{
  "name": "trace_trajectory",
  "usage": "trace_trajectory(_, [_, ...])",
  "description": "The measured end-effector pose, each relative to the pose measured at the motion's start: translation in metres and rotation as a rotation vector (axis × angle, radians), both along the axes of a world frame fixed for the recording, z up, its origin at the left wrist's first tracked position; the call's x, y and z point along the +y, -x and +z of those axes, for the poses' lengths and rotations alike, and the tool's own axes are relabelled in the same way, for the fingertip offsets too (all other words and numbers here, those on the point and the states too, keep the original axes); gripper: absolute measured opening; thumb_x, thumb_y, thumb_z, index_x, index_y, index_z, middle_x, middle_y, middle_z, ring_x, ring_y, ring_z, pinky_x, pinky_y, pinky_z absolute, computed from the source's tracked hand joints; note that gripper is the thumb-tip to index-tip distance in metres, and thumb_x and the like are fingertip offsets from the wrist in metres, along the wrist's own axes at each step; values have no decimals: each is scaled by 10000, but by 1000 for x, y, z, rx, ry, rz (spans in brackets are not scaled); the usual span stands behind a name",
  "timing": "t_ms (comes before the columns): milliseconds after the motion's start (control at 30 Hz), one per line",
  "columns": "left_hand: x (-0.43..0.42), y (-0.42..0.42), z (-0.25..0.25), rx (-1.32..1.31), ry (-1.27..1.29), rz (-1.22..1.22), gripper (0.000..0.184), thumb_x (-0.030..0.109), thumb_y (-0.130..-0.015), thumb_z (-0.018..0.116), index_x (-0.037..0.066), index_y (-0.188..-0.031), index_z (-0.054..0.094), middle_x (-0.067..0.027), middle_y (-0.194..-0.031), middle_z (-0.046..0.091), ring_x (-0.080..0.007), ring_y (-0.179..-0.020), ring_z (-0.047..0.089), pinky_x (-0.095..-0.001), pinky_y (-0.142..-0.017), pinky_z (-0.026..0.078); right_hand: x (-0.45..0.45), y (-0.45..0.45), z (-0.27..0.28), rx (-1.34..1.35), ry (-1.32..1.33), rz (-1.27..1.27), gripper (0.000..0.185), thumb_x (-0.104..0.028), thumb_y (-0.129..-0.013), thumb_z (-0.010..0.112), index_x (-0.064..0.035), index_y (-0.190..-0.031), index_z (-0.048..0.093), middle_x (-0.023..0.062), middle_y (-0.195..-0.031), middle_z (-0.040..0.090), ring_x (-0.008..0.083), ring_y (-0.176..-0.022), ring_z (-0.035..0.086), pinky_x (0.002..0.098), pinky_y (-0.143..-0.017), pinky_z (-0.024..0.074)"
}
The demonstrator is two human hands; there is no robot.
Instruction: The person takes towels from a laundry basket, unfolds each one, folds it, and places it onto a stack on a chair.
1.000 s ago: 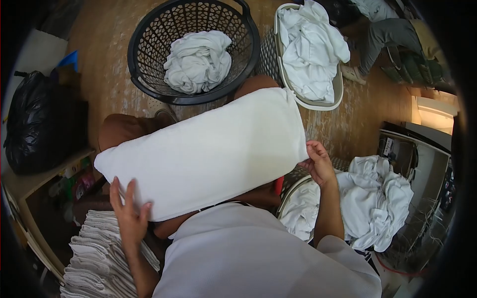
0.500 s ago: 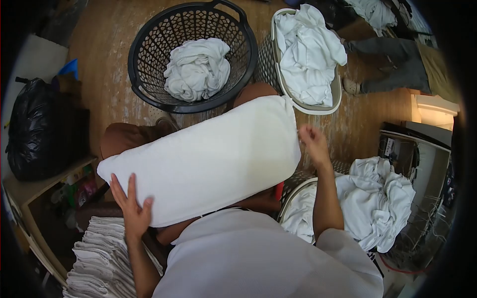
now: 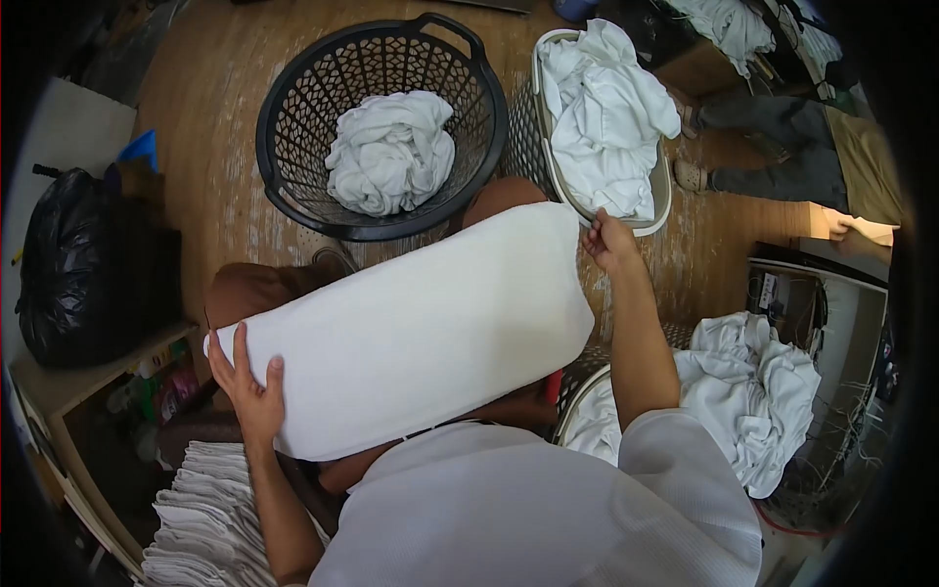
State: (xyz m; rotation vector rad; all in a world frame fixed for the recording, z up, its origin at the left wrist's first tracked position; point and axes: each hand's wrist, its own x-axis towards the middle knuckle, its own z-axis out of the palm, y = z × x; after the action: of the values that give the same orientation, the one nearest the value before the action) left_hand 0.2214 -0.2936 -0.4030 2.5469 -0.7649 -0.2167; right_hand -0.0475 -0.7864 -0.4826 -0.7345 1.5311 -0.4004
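The person's pale shirt (image 3: 528, 509) fills the bottom of the view. To its left stands a stack (image 3: 210, 514) of folded white cloths, their layered edges showing. The white towel (image 3: 430, 333) lies across the lap, flat and oblong, slanting up from left to right over both brown-clad knees (image 3: 249, 292). The left hand (image 3: 249, 386) rests on the towel's left end, fingers and thumb spread. The right hand (image 3: 610, 243) is at its upper right edge, fingers curled in; whether they pinch the edge, I cannot tell. Beside the right forearm is a basket (image 3: 577, 399) with white cloth in it, and more crumpled cloth (image 3: 748, 391) lies on the forearm's other side. On the left, a black bag (image 3: 73, 264) sits on a shelf (image 3: 98, 372). Past the knees, a black basket (image 3: 386, 233) on the wooden floor (image 3: 205, 176) holds a bundle (image 3: 391, 152) of white cloth. Just beside it, a pale-rimmed basket (image 3: 650, 229) is heaped with white fabric (image 3: 606, 108). Farther right, another person's grey-trousered legs (image 3: 773, 181) show.
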Motion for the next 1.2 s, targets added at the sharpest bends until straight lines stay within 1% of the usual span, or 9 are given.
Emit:
trace_trajectory(33, [1, -1, -1, 1, 5, -2, 588, 271, -839, 649, 115, -1369, 448, -194, -1509, 165, -393, -1384, 126, -520, -1106, 140, 1, 5, -4, -44, -25, -89, 229, -236, -971, 497, -115, -777, 508, -25, -605, 465, 92, -490, 472, 264, -480, 481])
trace_trajectory(233, [0, -2, -4, -2, 22, 16, 582, 255, -830, 657, 110, -1359, 460, -195, -1505, 174, -386, -1380, 141, -511, -1106, 146, 22, 12, 13, -55, 262, 94, 190, -222, -954, 541, -81, -829, 534, -34, -625, 487, 81, -487, 460, 231, -483, 442])
trace_trajectory(333, [0, -4, -4, -14, 10, 11, 579, 257, -831, 652, 108, -1357, 462, -199, -1501, 185, -387, -1376, 152, -509, -1104, 149, 27, 4, 20, -12, 378, 191, 130, -184, -934, 572, -55, -923, 572, -34, -643, 498, 66, -505, 449, 209, -493, 407])
trace_trajectory(433, [1, -6, -7, -31, 2, -1, 579, 268, -832, 650, 105, -1355, 464, -203, -1496, 197, -388, -1371, 165, -507, -1103, 150, 35, -6, 45, -46, 496, 451, 161, -144, -909, 604, -35, -1027, 588, -37, -666, 508, 48, -554, 442, 201, -517, 381])
trace_trajectory(633, [1, -5, -6, -37, -20, -15, 566, 269, -859, 628, 108, -1369, 445, -200, -1504, 182, -373, -1372, 168, -496, -1104, 144, 28, -22, 44, 82, 542, 878, 164, -108, -876, 639, -19, -1012, 616, -57, -689, 512, 30, -618, 423, 197, -547, 357])
trace_trajectory(833, [0, -3, -5, -19, 20, 16, 578, 281, -837, 650, 104, -1354, 463, -196, -1494, 205, -380, -1370, 168, -508, -1103, 147, 23, -6, 23, -127, 472, 312, 74, -69, -857, 636, -52, -927, 621, -38, -711, 544, 61, -615, 477, 200, -545, 382])
trace_trajectory(1067, [2, -7, -7, -25, 32, 22, 577, 298, -849, 639, 98, -1359, 456, -197, -1492, 210, -382, -1368, 176, -512, -1099, 158, -1, 104, 18, 55, 537, -223, 80, -107, -885, 605, -70, -955, 599, -15, -703, 544, 87, -578, 511, 244, -519, 439])
trace_trajectory(1133, [1, -8, -7, -24, 31, 26, 580, 308, -854, 633, 97, -1363, 451, -199, -1491, 211, -385, -1365, 182, -514, -1098, 161, -17, 161, 7, 139, 589, -254, 84, -136, -881, 615, -58, -913, 612, -6, -671, 543, 98, -538, 496, 250, -465, 422])
trace_trajectory(1200, [2, -10, -8, -27, 24, 27, 583, 318, -859, 627, 96, -1367, 446, -202, -1490, 213, -388, -1363, 189, -516, -1097, 163, -26, 209, -3, 340, 674, -469, 82, -139, -843, 631, -60, -823, 630, 9, -675, 576, 138, -554, 543, 271, -455, 445])
